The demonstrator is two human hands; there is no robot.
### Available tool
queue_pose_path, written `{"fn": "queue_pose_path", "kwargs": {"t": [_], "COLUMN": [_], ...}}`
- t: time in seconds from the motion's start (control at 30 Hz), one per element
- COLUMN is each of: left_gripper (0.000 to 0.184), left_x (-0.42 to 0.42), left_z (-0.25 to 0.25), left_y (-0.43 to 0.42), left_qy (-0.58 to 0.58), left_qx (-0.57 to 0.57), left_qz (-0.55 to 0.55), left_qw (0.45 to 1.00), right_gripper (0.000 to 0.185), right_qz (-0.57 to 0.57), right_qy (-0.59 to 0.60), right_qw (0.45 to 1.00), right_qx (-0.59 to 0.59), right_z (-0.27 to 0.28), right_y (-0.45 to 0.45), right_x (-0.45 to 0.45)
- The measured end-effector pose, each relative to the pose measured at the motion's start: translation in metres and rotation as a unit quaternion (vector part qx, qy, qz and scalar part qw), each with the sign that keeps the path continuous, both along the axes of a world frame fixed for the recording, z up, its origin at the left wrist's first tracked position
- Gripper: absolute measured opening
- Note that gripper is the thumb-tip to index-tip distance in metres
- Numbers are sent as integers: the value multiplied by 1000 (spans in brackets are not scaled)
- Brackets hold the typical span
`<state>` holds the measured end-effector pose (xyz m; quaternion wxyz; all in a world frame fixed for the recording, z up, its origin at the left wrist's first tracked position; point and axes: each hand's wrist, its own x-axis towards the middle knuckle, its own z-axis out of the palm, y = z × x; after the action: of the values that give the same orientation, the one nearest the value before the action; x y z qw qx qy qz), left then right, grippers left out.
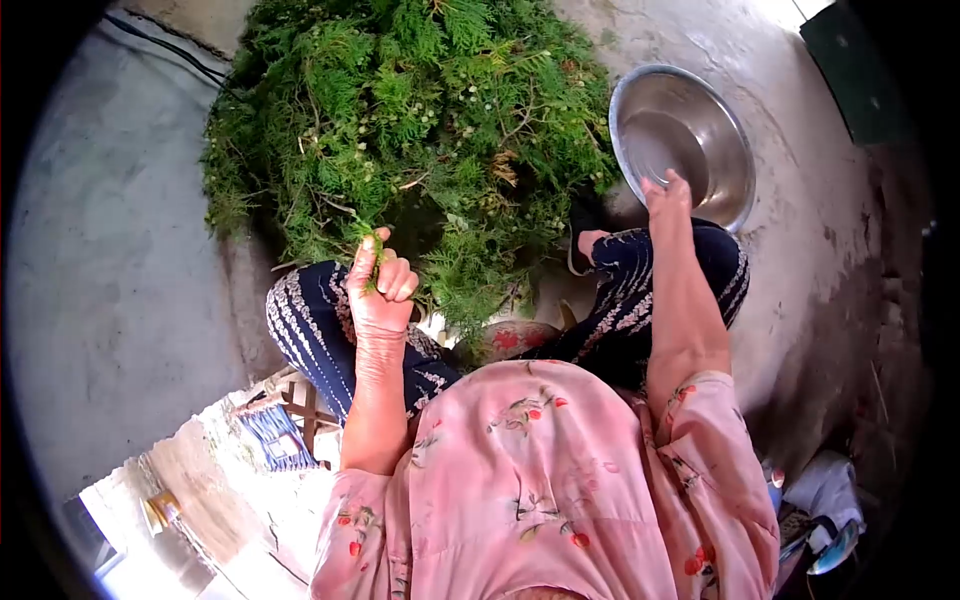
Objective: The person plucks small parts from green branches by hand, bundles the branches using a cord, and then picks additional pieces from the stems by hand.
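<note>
While the left hand (382, 282) pinches a small green sprig (377, 260) between thumb and curled fingers, the big heap of leafy branches (430, 120) lies just beyond it on the floor (120, 230). Right hand (668, 192) reaches over the near side of a steel bowl (728, 150), fingers slightly parted; cannot tell whether they touch the metal. Bowl sits right of the heap.
</note>
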<state>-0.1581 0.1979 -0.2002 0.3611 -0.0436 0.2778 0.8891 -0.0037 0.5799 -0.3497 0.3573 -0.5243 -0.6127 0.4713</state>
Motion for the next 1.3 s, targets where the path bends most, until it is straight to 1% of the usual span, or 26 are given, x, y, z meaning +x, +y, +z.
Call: {"fn": "queue_pose_path", "kwargs": {"t": [0.07,0.17,0.2,0.27,0.33,0.37,0.43,0.53,0.63,0.67,0.7,0.73,0.77,0.8,0.83,0.87,0.9,0.93,0.97,1.0,1.03,1.07,1.1,1.13,1.2,1.3], "left_gripper": [23,26,25,25,25,26,26,27,26,26,28,29,32,34,36,37,38,39,38,36,34,32,31,29,28,26], "left_x": [-5,-10,-7,-4,2,3,3,7,7,6,5,6,7,4,4,4,8,14,14,14,16,17,18,21,21,23], "left_z": [5,11,16,21,27,28,28,20,8,8,9,12,3,-9,-16,-3,7,5,-3,-13,-25,-26,-8,5,-19,-7], "left_y": [2,8,11,13,14,13,10,5,-4,-5,-3,1,5,3,-3,2,8,13,16,17,17,16,18,17,13,21], "left_qy": [13,45,58,74,81,86,93,77,41,31,44,54,192,437,516,588,601,628,643,592,528,434,380,319,171,59], "left_qx": [38,92,96,117,117,128,142,150,102,64,-115,-289,-452,-622,-639,-647,-658,-666,-655,-623,-581,-559,-516,-470,-328,-236], "left_qz": [-3,-12,-9,-23,-15,-17,-15,-17,-4,11,48,86,127,146,136,125,65,57,46,12,33,14,-12,-42,20,94], "left_qw": [999,995,994,990,990,988,985,986,994,997,991,952,862,632,554,469,449,399,394,510,619,706,768,822,929,965], "right_gripper": [26,33,44,51,47,47,36,20,10,9,8,10,10,10,15,21,27,29,29,30,29,30,30,31,28,27], "right_qz": [150,364,445,504,502,503,406,348,338,350,352,361,356,351,350,363,365,427,505,510,532,529,552,573,588,602], "right_qy": [25,54,-79,-156,-6,-7,230,222,187,176,162,143,152,162,151,55,-39,-47,18,27,-46,11,-41,-97,-48,-51], "right_qw": [972,829,813,782,744,742,666,659,729,759,775,792,797,801,815,867,903,882,840,850,834,830,815,796,805,797], "right_qx": [-179,-421,-368,-332,-442,-442,-581,-629,-565,-519,-500,-472,-464,-457,-437,-336,-224,-194,-197,-132,-138,-177,-170,-167,-68,17], "right_z": [10,38,59,71,84,78,59,89,105,102,96,95,91,86,82,81,92,110,101,72,75,83,93,97,82,58], "right_y": [-29,-94,-125,-177,-209,-222,-239,-238,-231,-229,-229,-228,-229,-232,-236,-241,-246,-242,-240,-248,-248,-254,-254,-254,-261,-264], "right_x": [-12,-47,-55,-65,-58,-57,-60,-63,-67,-69,-70,-70,-69,-68,-67,-65,-65,-60,-58,-57,-54,-53,-52,-52,-49,-47]}}
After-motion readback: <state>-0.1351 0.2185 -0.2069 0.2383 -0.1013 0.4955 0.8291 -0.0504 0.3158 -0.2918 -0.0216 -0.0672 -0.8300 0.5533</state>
